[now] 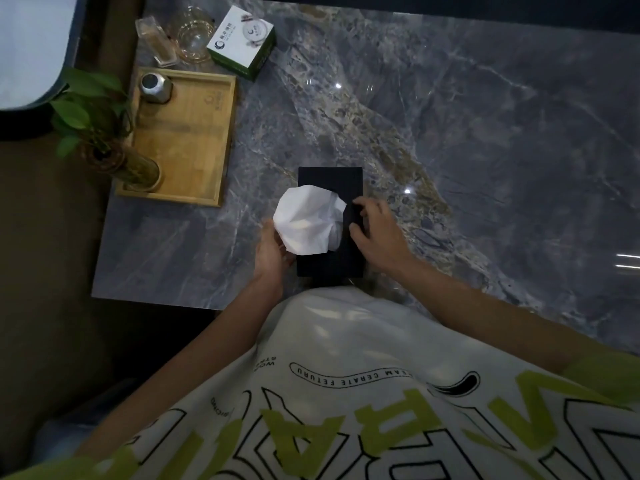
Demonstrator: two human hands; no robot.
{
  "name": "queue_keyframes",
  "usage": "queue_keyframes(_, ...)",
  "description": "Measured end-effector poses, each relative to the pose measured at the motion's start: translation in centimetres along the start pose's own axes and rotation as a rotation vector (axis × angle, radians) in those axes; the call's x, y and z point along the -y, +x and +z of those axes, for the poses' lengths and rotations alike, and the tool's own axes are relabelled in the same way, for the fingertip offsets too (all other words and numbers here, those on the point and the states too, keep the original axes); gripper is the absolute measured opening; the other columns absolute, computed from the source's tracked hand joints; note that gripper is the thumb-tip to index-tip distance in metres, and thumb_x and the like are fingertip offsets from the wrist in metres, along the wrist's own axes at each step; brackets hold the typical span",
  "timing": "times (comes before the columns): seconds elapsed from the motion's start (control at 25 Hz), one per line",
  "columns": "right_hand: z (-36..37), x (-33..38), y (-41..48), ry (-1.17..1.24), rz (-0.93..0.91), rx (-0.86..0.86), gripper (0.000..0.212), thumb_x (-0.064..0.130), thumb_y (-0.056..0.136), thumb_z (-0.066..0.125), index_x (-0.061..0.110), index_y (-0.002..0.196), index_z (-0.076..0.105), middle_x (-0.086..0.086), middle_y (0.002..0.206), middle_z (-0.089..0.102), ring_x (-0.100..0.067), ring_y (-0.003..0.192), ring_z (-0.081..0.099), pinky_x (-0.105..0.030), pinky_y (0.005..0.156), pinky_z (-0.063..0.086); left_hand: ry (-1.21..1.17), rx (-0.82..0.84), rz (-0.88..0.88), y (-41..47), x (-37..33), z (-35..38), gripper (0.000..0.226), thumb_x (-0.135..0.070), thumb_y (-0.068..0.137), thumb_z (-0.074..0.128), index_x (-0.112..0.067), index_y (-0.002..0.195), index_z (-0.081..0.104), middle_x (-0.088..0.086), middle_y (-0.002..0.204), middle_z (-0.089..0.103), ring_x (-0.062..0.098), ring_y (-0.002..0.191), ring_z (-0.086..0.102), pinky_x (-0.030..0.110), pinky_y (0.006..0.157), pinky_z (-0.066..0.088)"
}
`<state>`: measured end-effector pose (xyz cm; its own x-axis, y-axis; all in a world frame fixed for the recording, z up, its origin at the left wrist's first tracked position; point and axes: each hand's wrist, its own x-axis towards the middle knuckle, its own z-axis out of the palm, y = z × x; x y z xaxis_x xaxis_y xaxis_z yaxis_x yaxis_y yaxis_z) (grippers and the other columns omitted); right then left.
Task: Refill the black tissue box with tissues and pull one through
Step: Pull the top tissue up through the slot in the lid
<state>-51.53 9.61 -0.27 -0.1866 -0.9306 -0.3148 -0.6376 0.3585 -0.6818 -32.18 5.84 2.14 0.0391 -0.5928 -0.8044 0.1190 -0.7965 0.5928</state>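
Fingers of the left hand [273,252] curl loosely under the crumpled white tissue [308,220], contact unclear. The tissue rises from the top of the rectangular black tissue box [332,261] at frame centre on the grey marble table [450,133]. The right hand [375,233] rests spread, fingertips on the box top.

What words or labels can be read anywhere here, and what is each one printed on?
"TAM CERATE FETURU": inside an oval outline on the person's white shirt, seen upside down and partly cut off.
Large green and outlined letters lower on the shirt: cropped, not readable as a word.
Green and white carton: a logo and small print, too blurred to read.
Wooden tray: a small stamped mark, too faint to read.
Black tissue box: no text visible.
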Motion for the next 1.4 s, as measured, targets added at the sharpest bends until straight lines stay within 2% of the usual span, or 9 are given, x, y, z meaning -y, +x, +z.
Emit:
queue_keyframes(0.2,0.4,0.0,0.7,0.279,0.206,0.013,0.049,0.04,0.087,0.06,0.02,0.129,0.044,-0.005,0.123,0.055,-0.019,0.105,0.059,-0.041,0.092,0.052,-0.097,0.049,-0.058,1.2,0.9,-1.0,0.063,-0.061,0.098,0.013,-0.023,0.115,0.06,0.001,0.113,0.067,0.017,0.107,0.061,0.032,0.096,0.047)
queue_keyframes(0.36,0.3,0.6,1.2,0.468,0.373,0.152,0.05,0.041,0.092,0.06,0.018,0.134,0.047,-0.001,0.125,0.06,-0.018,0.111,0.059,-0.03,0.091,0.048,0.04,0.14,-0.066,0.8,1.0,-0.2,0.049,-0.055,0.1,0.028,-0.026,0.083,0.064,-0.001,0.067,0.062,0.007,0.055,0.056,0.026,0.057,0.046)
queue_keyframes(0.44,0.2,0.8,1.4,0.516,0.401,0.163,0.052,0.04,0.092,0.061,0.015,0.136,0.047,-0.003,0.127,0.059,-0.017,0.109,0.059,-0.027,0.087,0.047,0.135,0.133,-0.044,0.9,0.9,0.0,0.037,-0.04,0.102,0.039,-0.02,0.079,0.06,-0.002,0.061,0.059,0.005,0.05,0.054,0.025,0.055,0.044)
queue_keyframes(0.56,0.2,0.9,1.6,0.508,0.413,0.159,0.055,0.044,0.09,0.063,0.014,0.134,0.046,-0.003,0.124,0.06,-0.018,0.108,0.06,-0.028,0.084,0.048,0.21,0.125,-0.001,1.6,2.0,-0.3,0.031,-0.017,0.103,0.038,-0.015,0.076,0.052,-0.007,0.061,0.056,0.004,0.057,0.054,0.024,0.061,0.041)
queue_keyframes(0.68,0.5,1.3,1.6,0.484,0.406,0.155,0.051,0.042,0.09,0.062,0.014,0.131,0.049,0.0,0.119,0.06,-0.017,0.105,0.059,-0.029,0.084,0.048,0.176,0.08,-0.034,0.7,1.8,-0.5,0.028,-0.016,0.104,0.034,-0.021,0.085,0.054,-0.008,0.081,0.059,0.005,0.074,0.056,0.018,0.064,0.048)
queue_keyframes(0.84,2.2,2.6,1.4,0.516,0.402,0.208,0.041,0.038,0.09,0.062,0.02,0.126,0.051,0.001,0.119,0.062,-0.021,0.106,0.063,-0.045,0.093,0.054,0.175,-0.072,0.018,0.7,0.4,-2.3,0.02,-0.024,0.102,0.042,-0.021,0.105,0.061,-0.002,0.104,0.061,0.014,0.1,0.058,0.029,0.087,0.047)
queue_keyframes(1.04,5.4,5.7,0.8,0.609,0.344,0.21,0.033,0.04,0.084,0.066,0.03,0.113,0.054,0.004,0.112,0.066,-0.02,0.102,0.067,-0.047,0.088,0.056,0.15,-0.179,0.154,0.1,-1.9,-6.1,0.019,-0.026,0.099,0.047,-0.027,0.114,0.059,-0.006,0.114,0.062,0.011,0.103,0.057,0.028,0.089,0.046)
queue_keyframes(1.24,7.5,9.3,1.2,0.639,0.278,0.255,0.029,0.036,0.086,0.066,0.029,0.109,0.051,0.009,0.106,0.064,-0.017,0.102,0.066,-0.048,0.086,0.058,0.095,-0.198,0.253,-0.4,-3.3,-10.0,0.016,-0.028,0.097,0.051,-0.037,0.1,0.064,-0.013,0.111,0.067,0.009,0.109,0.061,0.029,0.092,0.05)
queue_keyframes(1.4,9.4,12.0,1.1,0.572,0.23,0.291,0.026,0.053,0.075,0.065,0.048,0.093,0.047,0.009,0.105,0.066,-0.017,0.098,0.067,-0.047,0.082,0.058,0.044,-0.259,0.27,-0.7,-3.7,-13.2,0.014,-0.031,0.095,0.053,-0.036,0.104,0.063,-0.007,0.12,0.065,0.016,0.116,0.059,0.036,0.098,0.05)
